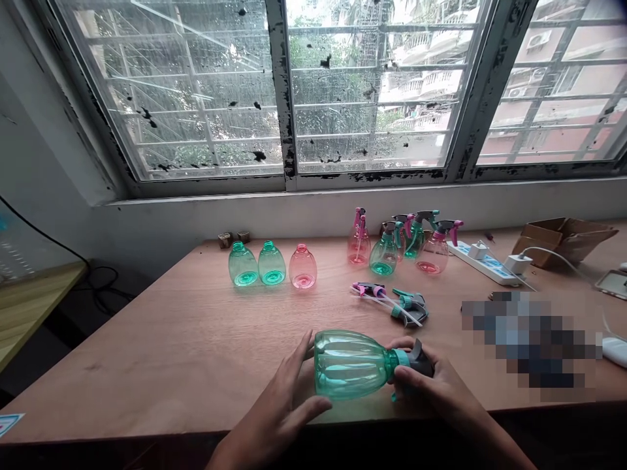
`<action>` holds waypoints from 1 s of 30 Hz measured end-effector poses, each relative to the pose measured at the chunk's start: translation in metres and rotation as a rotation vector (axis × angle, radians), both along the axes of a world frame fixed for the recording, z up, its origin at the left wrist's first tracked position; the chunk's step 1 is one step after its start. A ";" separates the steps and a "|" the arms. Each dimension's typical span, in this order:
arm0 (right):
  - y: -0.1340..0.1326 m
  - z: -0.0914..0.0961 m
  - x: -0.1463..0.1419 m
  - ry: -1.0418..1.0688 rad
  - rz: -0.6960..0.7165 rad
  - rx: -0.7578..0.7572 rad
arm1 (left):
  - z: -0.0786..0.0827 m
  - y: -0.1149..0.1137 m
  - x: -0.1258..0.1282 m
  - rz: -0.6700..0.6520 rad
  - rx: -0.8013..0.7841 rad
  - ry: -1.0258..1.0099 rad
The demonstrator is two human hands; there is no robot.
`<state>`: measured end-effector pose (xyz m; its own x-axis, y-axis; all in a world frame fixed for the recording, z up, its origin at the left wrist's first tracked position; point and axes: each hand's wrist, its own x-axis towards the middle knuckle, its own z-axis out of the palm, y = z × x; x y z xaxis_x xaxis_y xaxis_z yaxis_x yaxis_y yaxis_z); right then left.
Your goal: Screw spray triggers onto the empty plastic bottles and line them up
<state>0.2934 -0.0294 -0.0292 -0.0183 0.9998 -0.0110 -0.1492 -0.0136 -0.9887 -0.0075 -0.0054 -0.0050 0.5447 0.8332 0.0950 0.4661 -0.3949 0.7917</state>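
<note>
A green plastic spray bottle (350, 364) lies on its side near the front edge of the wooden table (171, 352). My left hand (281, 408) cups its base, fingers curled round the body. My right hand (431, 385) is closed round the grey spray head (420, 359) at the bottle's neck. Just beyond lie loose spray heads (392, 300) with their tubes. Three headless bottles stand further back: two green bottles (257, 264) and a pink bottle (302, 266). Several bottles with heads fitted (396, 245) stand at the back.
A white power strip (484, 261) with plugs and a cable lies at the back right, beside a cardboard box (563, 238). A blurred patch (531, 343) covers part of the table's right side. A window (294, 91) runs behind the table.
</note>
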 end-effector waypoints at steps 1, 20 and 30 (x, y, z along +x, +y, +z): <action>0.000 0.000 0.000 -0.008 -0.003 0.003 | 0.001 0.000 0.000 0.004 -0.001 0.010; -0.001 0.004 0.000 -0.007 -0.019 -0.016 | 0.005 0.002 0.003 -0.019 0.028 -0.052; -0.001 0.005 -0.001 -0.032 -0.003 0.000 | 0.005 0.002 0.007 -0.008 0.098 -0.131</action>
